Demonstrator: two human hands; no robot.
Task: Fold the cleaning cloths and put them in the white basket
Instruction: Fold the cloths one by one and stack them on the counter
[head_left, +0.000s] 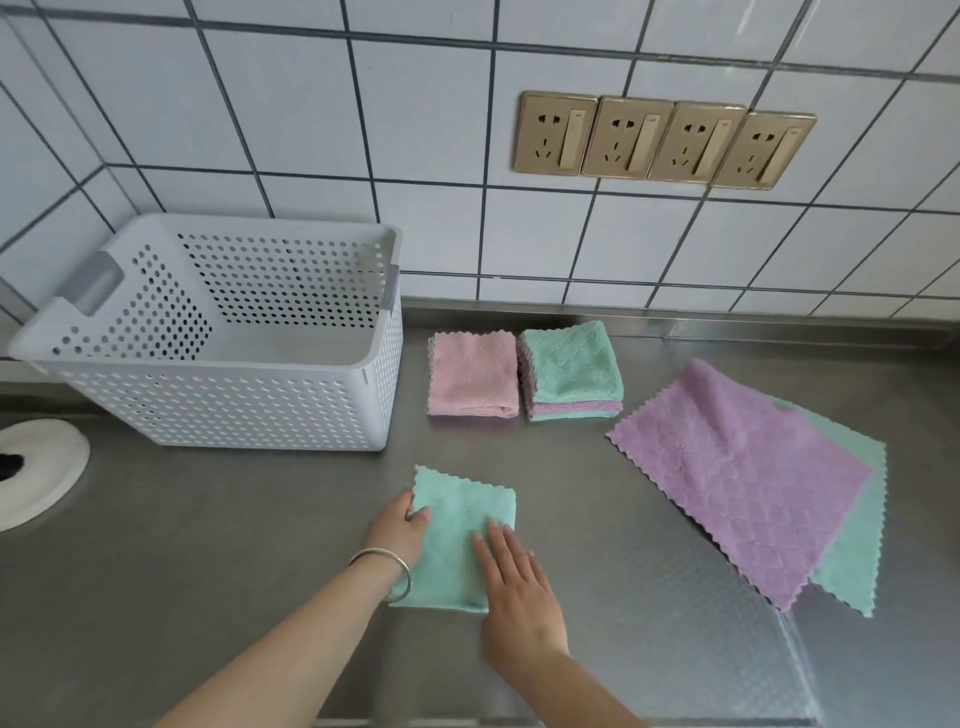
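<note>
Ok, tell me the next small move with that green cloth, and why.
Probably lift the folded green cloth onto the folded stack. It already looks folded: the left hand pinches its edge, the right hand lies flat on it.

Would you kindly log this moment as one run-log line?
step: folding | left hand: pinches green cloth edge | right hand: flat on it | white basket: empty | unfolded: purple cloth

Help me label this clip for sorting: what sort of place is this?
Most likely a home kitchen or utility counter. A stainless steel countertop runs along a white tiled wall fitted with a row of four gold wall sockets, and folded cleaning cloths lie beside a white basket.
</note>
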